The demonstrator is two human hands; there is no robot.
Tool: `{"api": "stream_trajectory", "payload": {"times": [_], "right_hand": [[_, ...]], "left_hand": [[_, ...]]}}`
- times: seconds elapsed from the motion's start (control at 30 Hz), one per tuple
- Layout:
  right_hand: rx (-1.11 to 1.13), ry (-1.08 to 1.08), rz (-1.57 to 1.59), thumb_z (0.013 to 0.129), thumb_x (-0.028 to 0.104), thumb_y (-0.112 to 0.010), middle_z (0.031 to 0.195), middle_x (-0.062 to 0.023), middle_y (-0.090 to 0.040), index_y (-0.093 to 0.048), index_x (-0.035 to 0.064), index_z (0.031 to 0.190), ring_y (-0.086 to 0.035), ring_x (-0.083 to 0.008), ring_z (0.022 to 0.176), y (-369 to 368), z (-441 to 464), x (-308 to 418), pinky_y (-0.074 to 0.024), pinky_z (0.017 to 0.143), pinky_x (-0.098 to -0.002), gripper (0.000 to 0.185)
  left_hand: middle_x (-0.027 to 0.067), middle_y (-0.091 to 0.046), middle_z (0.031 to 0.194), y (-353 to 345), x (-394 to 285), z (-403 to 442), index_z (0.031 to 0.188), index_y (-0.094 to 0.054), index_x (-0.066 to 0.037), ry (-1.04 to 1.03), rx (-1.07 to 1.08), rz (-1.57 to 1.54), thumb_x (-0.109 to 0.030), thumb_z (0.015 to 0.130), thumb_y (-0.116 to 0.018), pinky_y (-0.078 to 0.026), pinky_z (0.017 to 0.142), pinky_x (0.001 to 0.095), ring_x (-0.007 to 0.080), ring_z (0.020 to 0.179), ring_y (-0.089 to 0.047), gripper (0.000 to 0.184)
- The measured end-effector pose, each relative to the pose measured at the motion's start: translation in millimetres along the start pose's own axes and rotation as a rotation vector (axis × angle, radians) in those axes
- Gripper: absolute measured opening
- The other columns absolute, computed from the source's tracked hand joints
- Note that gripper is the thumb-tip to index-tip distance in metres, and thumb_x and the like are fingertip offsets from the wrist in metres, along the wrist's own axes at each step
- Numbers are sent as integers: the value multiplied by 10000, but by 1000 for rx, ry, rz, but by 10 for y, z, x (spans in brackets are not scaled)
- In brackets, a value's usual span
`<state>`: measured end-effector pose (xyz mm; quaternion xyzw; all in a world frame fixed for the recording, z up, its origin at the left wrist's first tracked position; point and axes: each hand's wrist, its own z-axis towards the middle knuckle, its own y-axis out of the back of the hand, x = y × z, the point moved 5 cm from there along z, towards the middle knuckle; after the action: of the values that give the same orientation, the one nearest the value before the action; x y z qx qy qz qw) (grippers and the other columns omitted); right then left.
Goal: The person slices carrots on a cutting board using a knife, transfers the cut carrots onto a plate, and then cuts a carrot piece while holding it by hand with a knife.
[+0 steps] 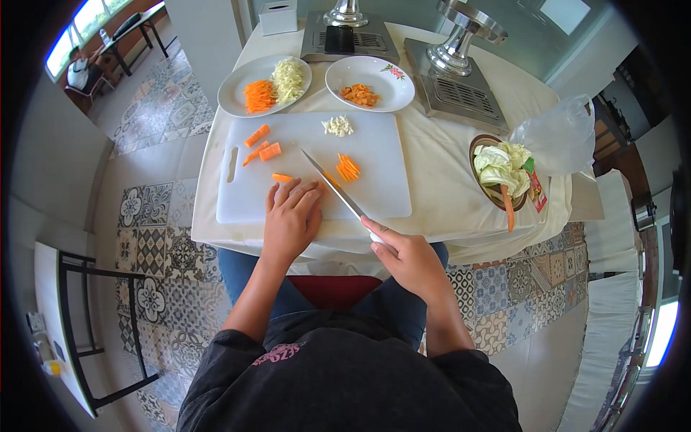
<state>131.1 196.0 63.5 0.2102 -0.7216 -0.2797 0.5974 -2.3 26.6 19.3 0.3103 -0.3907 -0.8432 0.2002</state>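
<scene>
My right hand (403, 253) is wrapped round the white handle of a knife (337, 189), whose blade points up and left over the white cutting board (252, 198). Fingers bent, my left hand (291, 216) rests on the board's front part, left of the blade. A small carrot piece (281, 177) lies by its fingertips; what is under the fingers is hidden. Carrot chunks (270, 151) lie at the board's upper left. Right of the blade sit thin carrot sticks (348, 168), and chopped white pieces (337, 127) lie near the back edge.
Behind the board stand a plate (229, 97) of shredded carrot and cabbage and a plate (398, 92) with orange bits. Metal stands (468, 86) are farther back. At right are a bowl (476, 162) of cabbage and a plastic bag (558, 137). A person (80, 72) sits far left.
</scene>
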Motion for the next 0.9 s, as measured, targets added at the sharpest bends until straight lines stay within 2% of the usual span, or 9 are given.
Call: {"api": "stream_trajectory", "payload": {"times": [0.13,0.23,0.43,0.63,0.73,0.83,0.9], "right_hand": [[-24,-37,43,960,202,-584,600,-140,-496,-550,257,1412,-451,-249,512,34,2,-60,-420,574,-369,456],[-93,-10,121,947,89,-621,648,-15,-293,-555,203,1413,-287,-102,579,65,4,-71,-343,547,-258,485],[-151,-4,91,938,97,-637,647,-23,-330,-574,193,1396,-294,-100,575,141,-6,-116,-351,546,-255,472],[-175,61,-12,921,130,-660,618,-105,-436,-606,211,1365,-360,-154,533,117,-22,-114,-391,550,-292,455],[-195,113,-80,918,145,-653,646,-135,-533,-615,228,1355,-463,-211,531,70,-14,-95,-428,570,-329,447],[-203,121,-190,923,212,-623,725,-104,-631,-622,283,1336,-622,-302,653,23,-15,-87,-491,618,-424,419],[-216,138,-233,923,217,-621,718,-99,-624,-621,287,1336,-622,-299,653,-6,-18,-113,-495,614,-426,419]], "left_hand": [[10,-636,1268,-12,-55,15,1187,-650,-134,-24,13,-9,-155,858,-658,-306,1115,537,268,1277,-514,330],[10,-629,1292,-23,-128,94,1206,-643,-136,-49,54,5,-160,865,-658,-295,1127,539,270,1298,-502,342],[20,-609,1347,-139,-211,240,1237,-615,-137,-108,79,15,-168,882,-644,-273,1149,553,278,1340,-473,357],[70,-560,1380,9,-177,296,1225,-600,-137,5,-38,-117,-158,877,-619,-280,1138,547,306,1318,-478,349],[92,-502,1427,-37,-159,328,1213,-602,-134,-38,-47,-63,-135,876,-596,-272,1133,555,335,1327,-452,337],[99,-464,1463,-49,-166,380,1194,-615,-129,-12,15,-29,-136,888,-555,-251,1138,570,359,1351,-414,312],[101,-461,1469,-80,-154,407,1184,-627,-127,-20,25,-38,-148,895,-534,-232,1145,578,365,1360,-400,304]]}}
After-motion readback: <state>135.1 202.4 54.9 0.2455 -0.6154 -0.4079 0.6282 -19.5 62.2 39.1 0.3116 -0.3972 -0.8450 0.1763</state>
